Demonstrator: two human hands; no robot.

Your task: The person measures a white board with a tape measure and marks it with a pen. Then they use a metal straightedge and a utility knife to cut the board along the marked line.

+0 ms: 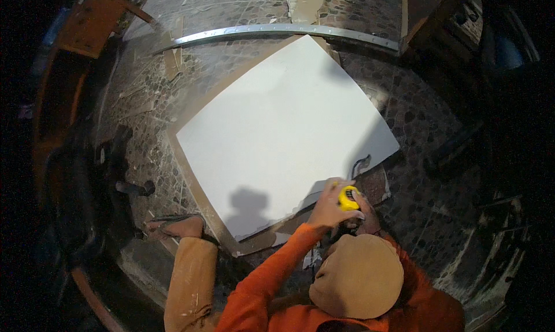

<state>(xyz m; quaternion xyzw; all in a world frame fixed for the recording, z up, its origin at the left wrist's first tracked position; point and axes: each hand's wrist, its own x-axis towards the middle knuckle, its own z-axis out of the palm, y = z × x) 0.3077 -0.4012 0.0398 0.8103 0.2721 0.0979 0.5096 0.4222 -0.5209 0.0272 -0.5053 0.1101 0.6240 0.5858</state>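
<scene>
stone-patterned floor (pixel 413 98) surrounds a white board (pixel 283 130), left fingers (pixel 333 186) and right fingers (pixel 365 206) gripping a yellow tape measure (pixel 348 199).

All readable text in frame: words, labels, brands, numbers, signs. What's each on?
No text is legible.
Yellow tape measure: dark marking on its side, too small and blurred to read.
Metal strip: row of small spots, too small to tell whether any are characters.
White board: no lettering visible.
</scene>
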